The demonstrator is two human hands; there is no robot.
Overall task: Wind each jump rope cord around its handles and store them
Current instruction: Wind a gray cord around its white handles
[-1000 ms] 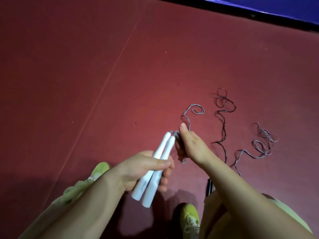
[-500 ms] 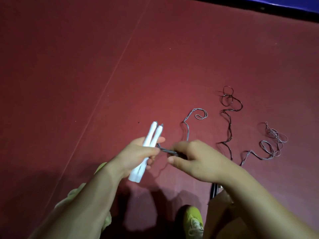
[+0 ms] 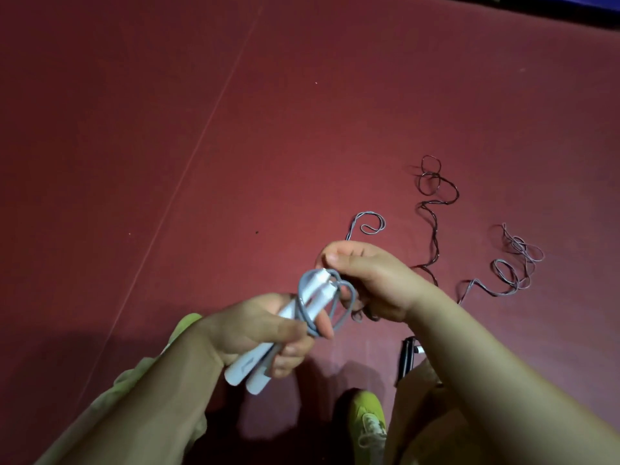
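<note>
Left hand [image 3: 255, 330] fingers gripped two white handles [image 3: 268, 347] together, right hand [image 3: 372, 280] fingers pinched grey cord [image 3: 303, 307] looped round handle tops, loose cord end [image 3: 370, 223] on red floor [image 3: 302, 129], dark rope [image 3: 432, 209] and another grey rope [image 3: 510, 266] lay beyond

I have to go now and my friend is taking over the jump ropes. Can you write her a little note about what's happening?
Left hand grips the two white handles held side by side.
Right hand holds the grey cord and is looping it round the handle tops.
Done: a couple of loops are on.
Left: the rest of this cord lies curled on the red floor. A dark cord and another grey cord lie loose beside it, and a black handle lies near the right arm. Wind those, then store them all.
</note>
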